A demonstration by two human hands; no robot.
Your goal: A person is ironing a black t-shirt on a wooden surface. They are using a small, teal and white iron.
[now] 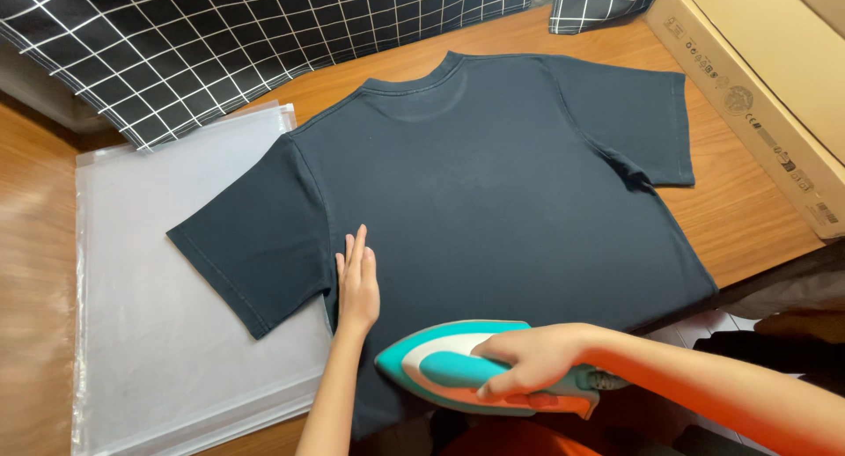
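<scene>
Ironing the dark T-shirt (493,183) spread back-up on the wooden surface (739,209), I wrap my right hand (532,357) around the teal iron (458,372) at the hem while my left hand (356,284) lies flat beside the sleeve; next, I judge, a slow glide toward the collar

We could not see the iron's soleplate, which our right hand (528,361) and the iron (480,368) body covered. The dark T-shirt (493,192) hem ran under the iron and off the bottom edge. The cardboard box (757,86) and checked cloth (176,42) were cut off at the top.
</scene>
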